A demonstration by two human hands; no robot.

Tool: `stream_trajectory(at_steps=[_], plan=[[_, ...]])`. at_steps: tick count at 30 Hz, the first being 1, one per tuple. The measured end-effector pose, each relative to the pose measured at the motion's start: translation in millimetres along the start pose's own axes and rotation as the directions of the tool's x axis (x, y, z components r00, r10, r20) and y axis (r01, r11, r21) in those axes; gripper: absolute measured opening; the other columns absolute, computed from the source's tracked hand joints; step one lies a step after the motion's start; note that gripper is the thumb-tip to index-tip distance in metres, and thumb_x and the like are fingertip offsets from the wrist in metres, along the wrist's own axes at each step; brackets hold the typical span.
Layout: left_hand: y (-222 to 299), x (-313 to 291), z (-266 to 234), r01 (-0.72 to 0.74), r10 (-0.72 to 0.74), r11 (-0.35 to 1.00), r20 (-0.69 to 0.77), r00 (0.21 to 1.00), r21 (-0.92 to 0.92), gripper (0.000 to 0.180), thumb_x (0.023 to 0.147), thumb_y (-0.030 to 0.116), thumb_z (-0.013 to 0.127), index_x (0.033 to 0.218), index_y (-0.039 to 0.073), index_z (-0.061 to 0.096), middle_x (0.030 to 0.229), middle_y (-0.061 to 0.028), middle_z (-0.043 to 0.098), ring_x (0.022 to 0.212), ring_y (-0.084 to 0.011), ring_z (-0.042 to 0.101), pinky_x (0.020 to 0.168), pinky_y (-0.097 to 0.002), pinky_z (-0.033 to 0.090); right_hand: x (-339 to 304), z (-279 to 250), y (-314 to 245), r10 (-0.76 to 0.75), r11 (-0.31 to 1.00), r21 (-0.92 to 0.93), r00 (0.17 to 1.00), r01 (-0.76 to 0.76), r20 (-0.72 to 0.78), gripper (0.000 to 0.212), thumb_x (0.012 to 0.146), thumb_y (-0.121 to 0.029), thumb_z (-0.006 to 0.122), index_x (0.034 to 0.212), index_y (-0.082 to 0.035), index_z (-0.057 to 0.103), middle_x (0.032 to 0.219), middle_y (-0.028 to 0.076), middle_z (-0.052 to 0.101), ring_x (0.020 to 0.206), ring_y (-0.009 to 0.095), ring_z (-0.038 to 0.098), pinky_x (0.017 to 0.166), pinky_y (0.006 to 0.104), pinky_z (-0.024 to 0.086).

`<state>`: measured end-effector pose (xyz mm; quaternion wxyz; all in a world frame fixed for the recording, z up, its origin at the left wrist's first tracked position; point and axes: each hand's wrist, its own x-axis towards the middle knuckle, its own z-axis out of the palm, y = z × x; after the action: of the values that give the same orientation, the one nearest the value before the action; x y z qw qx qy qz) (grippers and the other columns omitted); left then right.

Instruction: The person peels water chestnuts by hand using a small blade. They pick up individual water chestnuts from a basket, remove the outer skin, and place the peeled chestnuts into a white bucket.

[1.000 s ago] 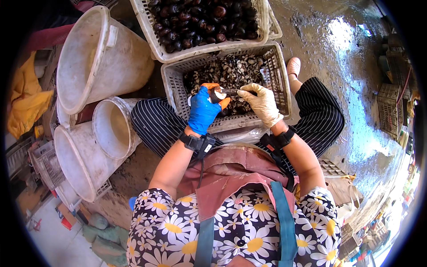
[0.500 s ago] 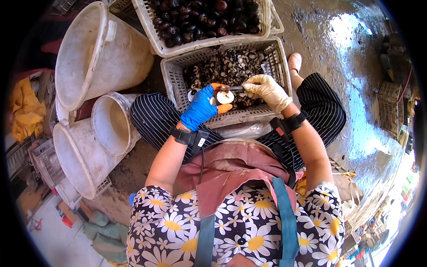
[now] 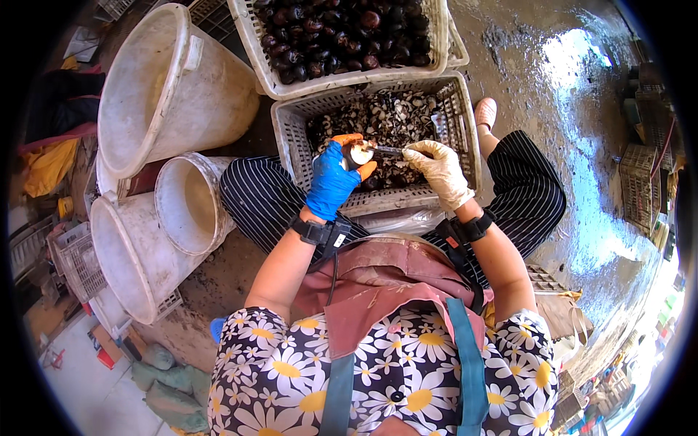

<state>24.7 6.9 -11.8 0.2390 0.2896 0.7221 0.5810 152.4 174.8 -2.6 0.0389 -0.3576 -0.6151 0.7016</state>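
Observation:
My left hand [image 3: 331, 182], in a blue glove with orange finger covers, grips a partly peeled water chestnut [image 3: 360, 154] between thumb and forefinger. Pale flesh shows on the side facing up. My right hand [image 3: 440, 171], in an off-white glove, is closed round the handle of a small peeling knife [image 3: 387, 150], mostly hidden by the fingers. Its blade points left and meets the water chestnut. Both hands are over a plastic crate [image 3: 396, 198] between my knees, which contains brown and white peelings [image 3: 382, 116].
Beyond it, a second crate [image 3: 349, 82] is full of dark unpeeled water chestnuts [image 3: 331, 36]. To the left lie a large whitish tub [image 3: 218, 87] and two smaller buckets, tilted on their sides. Wet muddy floor [image 3: 531, 94] stretches along the right, with more crates [image 3: 640, 182] at its edge.
The view has shifted slightly, so the crates sit a little lower and further right. The water chestnut has turned in my left hand, and the knife blade now lies against its right side.

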Motion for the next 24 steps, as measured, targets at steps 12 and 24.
stream_trajectory(at_steps=[12,24], plan=[[-3.7,-7.4,-2.4,0.103,-0.118,0.991,0.196,0.973,0.082,0.048,0.068,0.012,0.080,0.108,0.004,0.056,0.097,-0.0100,0.065,0.087,-0.0157,0.063,0.076,-0.0275,0.051,5.8,-6.9,-20.8,-0.174,0.801,-0.562,0.978,0.206,0.111,0.026,0.080,-0.030,0.068,0.089,-0.005,0.070,0.074,0.013,0.066,0.066,0.025,0.064,0.063,0.0334,0.048],[-4.8,-8.5,-2.6,0.361,-0.246,0.880,0.355,0.902,-0.308,0.053,0.070,0.003,0.077,0.119,0.003,0.055,0.106,-0.0034,0.062,0.096,-0.0105,0.057,0.086,-0.0246,0.046,8.6,-6.5,4.8,0.178,0.983,0.021,0.971,-0.184,0.162,0.018,0.085,-0.019,0.066,0.091,-0.002,0.067,0.065,-0.001,0.058,0.054,0.003,0.046,0.048,0.0184,0.035]])
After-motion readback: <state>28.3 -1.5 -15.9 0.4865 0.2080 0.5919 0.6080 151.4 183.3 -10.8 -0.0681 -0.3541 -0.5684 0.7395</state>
